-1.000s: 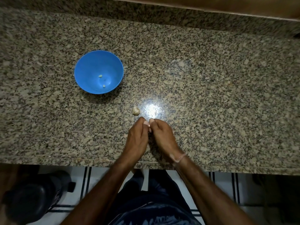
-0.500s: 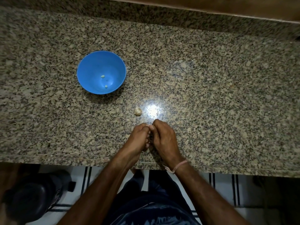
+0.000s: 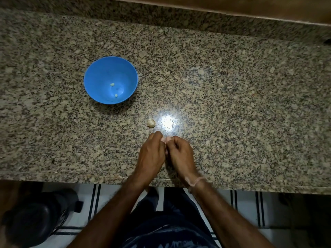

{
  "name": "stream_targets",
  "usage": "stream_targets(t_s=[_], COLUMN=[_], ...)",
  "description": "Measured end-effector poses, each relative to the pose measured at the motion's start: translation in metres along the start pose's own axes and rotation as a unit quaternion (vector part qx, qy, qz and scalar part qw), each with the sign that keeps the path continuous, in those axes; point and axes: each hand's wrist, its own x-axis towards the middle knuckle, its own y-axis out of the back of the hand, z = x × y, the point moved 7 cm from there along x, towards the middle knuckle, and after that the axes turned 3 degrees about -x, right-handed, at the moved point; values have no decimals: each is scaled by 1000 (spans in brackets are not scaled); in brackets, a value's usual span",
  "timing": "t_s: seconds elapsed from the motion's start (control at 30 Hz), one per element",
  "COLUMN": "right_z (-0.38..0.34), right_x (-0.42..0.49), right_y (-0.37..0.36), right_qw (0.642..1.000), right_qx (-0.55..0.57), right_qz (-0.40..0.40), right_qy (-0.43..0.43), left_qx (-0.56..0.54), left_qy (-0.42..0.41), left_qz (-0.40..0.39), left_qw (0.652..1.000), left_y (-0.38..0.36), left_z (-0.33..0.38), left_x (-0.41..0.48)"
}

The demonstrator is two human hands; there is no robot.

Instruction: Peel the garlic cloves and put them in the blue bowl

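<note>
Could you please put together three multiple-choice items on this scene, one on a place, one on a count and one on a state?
1. The loose garlic piece lies: A on the floor; B on the counter, outside the blue bowl; C inside that bowl.
2. How many pale pieces lie inside the bowl? A none; B five; C two.
3. The left hand and right hand are: A fingertips together, fingers curled; B flat on the counter; C far apart.
Key: 1 B, it rests on bare granite; 2 C, two small bits show; 3 A, curled fingertips meet.
</note>
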Motion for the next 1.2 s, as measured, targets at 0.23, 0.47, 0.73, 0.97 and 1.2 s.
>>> stream_targets(t_s=[0.23,0.47,0.73,0.97,1.2], right_z=[-18,-4,4,-3,-10], right_x=[-2,4,5,3,1], right_y=[8,9,15,21,25], right_qw=[986,991,976,981,992], right_qx=[-87,122,214,188,108], right_qz=[16,-33,-27,-30,-13], right_qy=[139,44,-10,18,69], left_qx=[-384,-254,-265,-318,-398], left_qy=[295,187,153,183,237], left_qz=[-75,2,13,18,-23], left_qw=[872,949,952,930,886], left_y=[-20,0,8,11,1], left_z=[-18,-16,-12,-10,-19], left_x=[-11,-5,-6,-8,-7])
